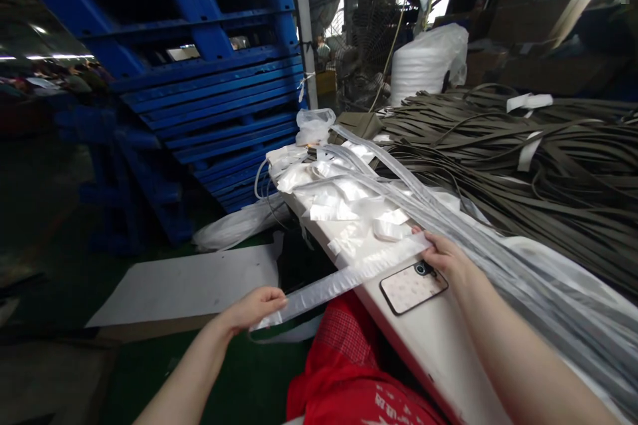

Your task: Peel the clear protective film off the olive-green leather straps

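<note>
Strip (343,282), one, translucent and shiny, flat, drawn out slantwise between two hands, its right part above the counter (443,348) and its left part out past the counter's edge. Left hand (260,307): thumb and fingers pinched on the near-left end; a paler loose length hangs just below, whether part of the same strip or a second one cannot be told in the dim light. Right hand (441,254): pinched on the other end, over the counter. Step in hand, by judgement: handling this single length, held by its two ends. Next move, as judged: calls for a steady pinch at both ends, with the strip kept flat and free of its neighbours. Phone (413,285), patterned case, lens side up, on the counter just beside the right hand. Plastic pieces (331,206), short, shiny, heaped beyond the strip. Long strips (513,272), greyish, translucent, a bundle running along the counter to the right. Dark straps (548,199), many, massed behind that bundle. Pallets (224,83), blue, stacked at far left of the counter.
</note>
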`<act>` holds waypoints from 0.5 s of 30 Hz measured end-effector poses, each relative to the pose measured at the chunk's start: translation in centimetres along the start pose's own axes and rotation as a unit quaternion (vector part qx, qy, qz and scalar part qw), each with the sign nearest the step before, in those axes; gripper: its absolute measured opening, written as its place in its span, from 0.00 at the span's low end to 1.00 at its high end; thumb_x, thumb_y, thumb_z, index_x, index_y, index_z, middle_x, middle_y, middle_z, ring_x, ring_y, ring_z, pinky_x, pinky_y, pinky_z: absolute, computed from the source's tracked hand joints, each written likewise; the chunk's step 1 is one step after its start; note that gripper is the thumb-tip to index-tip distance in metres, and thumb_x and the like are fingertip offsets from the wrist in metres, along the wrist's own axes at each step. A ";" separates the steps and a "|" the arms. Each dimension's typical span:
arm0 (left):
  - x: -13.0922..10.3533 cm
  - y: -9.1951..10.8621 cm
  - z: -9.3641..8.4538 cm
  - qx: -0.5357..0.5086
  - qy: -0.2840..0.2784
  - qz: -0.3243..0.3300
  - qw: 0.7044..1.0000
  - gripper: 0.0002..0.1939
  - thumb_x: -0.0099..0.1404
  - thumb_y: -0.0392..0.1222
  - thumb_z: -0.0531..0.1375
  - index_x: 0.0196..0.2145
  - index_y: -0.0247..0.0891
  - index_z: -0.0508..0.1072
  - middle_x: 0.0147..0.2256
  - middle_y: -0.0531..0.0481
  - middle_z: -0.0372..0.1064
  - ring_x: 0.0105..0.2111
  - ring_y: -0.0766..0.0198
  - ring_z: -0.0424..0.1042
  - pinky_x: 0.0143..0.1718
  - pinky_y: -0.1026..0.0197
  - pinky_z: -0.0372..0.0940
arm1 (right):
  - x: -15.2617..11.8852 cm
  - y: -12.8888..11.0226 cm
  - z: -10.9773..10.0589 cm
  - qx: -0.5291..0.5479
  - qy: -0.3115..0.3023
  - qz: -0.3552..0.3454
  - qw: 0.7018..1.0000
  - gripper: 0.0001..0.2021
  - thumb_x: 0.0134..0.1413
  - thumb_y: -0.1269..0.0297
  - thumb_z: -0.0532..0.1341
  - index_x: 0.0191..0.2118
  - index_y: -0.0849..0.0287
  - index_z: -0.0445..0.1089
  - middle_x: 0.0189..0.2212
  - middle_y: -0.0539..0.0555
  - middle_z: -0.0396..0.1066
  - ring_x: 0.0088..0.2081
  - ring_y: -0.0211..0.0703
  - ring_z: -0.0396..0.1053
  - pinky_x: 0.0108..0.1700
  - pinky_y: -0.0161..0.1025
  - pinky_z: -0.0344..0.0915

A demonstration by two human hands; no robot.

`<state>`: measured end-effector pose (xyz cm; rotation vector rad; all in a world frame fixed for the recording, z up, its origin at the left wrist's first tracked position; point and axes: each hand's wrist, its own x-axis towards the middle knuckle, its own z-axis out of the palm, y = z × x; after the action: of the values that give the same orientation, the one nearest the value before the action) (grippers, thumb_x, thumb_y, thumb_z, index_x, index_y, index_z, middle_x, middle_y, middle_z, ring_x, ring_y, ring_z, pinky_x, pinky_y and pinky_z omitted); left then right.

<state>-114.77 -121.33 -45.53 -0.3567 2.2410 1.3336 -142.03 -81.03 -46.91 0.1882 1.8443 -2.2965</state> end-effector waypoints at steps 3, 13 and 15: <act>-0.1 -1.7 -0.2 0.078 0.015 -0.018 0.997 0.29 0.51 0.68 0.60 0.24 0.35 0.70 0.19 0.54 0.59 0.21 0.65 0.58 0.24 0.64 0.53 | -1.3 0.1 1.6 0.035 -0.001 0.090 0.995 0.10 0.65 0.61 0.61 0.45 0.63 0.70 0.38 0.53 0.73 0.34 0.39 0.73 0.34 0.38 0.74; 3.7 4.7 3.0 0.075 0.200 0.144 0.966 0.24 0.68 0.57 0.49 0.47 0.38 0.75 0.51 0.43 0.72 0.54 0.55 0.67 0.59 0.56 0.58 | -13.9 4.4 9.1 0.093 -0.077 0.159 0.980 0.09 0.62 0.60 0.59 0.41 0.59 0.72 0.37 0.59 0.79 0.40 0.48 0.77 0.43 0.43 0.76; 4.8 7.4 5.3 0.017 0.126 0.186 0.974 0.27 0.68 0.62 0.50 0.45 0.38 0.75 0.47 0.43 0.73 0.51 0.55 0.69 0.57 0.56 0.60 | -16.6 5.4 10.0 0.075 -0.125 0.157 0.977 0.15 0.59 0.53 0.61 0.42 0.59 0.73 0.36 0.58 0.79 0.41 0.51 0.77 0.47 0.46 0.74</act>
<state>-120.74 -113.00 -44.71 -0.0969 2.6372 1.5021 -124.46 -90.83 -46.31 0.1866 1.4095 -2.1283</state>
